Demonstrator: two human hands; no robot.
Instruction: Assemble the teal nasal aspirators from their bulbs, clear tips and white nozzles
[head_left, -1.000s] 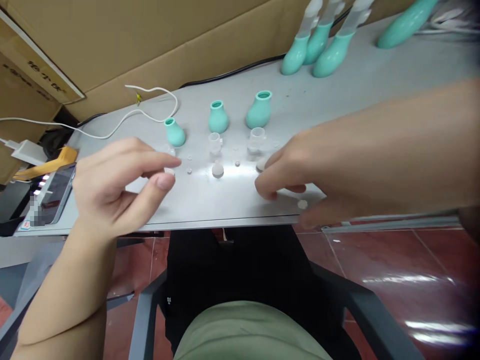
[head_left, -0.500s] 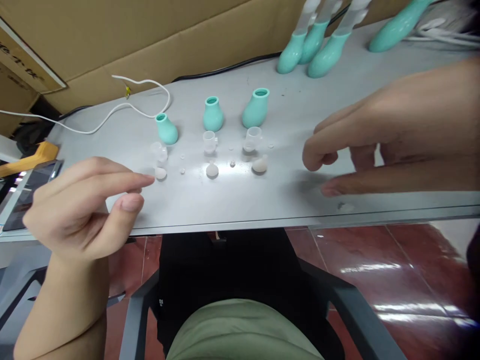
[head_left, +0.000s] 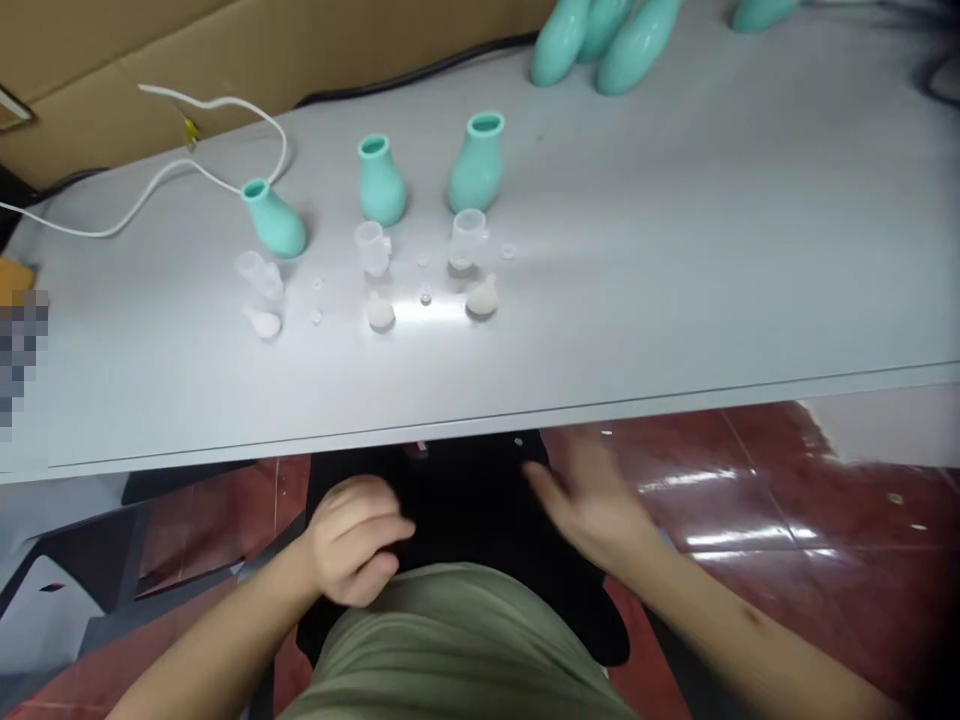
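My left hand (head_left: 356,545) is over my lap, its fingers loosely curled, a gap between thumb and forefinger and nothing visible in it. Over my right thigh, my right hand (head_left: 592,500) is smeared by motion; its thumb stands apart from the fingers. Neither touches the table. On the table stand three teal bulb-shaped pieces with open necks: a left one (head_left: 274,218), a middle one (head_left: 382,182) and a right one (head_left: 478,165). Before them are clear plastic cups (head_left: 469,236) and whitish bulb-shaped pieces (head_left: 482,297). Tiny round parts (head_left: 426,297) lie between.
More teal bulbs (head_left: 637,45) stand at the back, cut off by the frame. A white cable (head_left: 161,180) and a black cable (head_left: 420,76) run along the cardboard (head_left: 315,45). The table's front edge (head_left: 480,420) crosses above my lap. Small white bits dot the red floor (head_left: 712,480).
Both hands have drawn back from over the table to above my lap. The view has shifted, so the table's things sit higher and further left. The rows of parts look unmoved.
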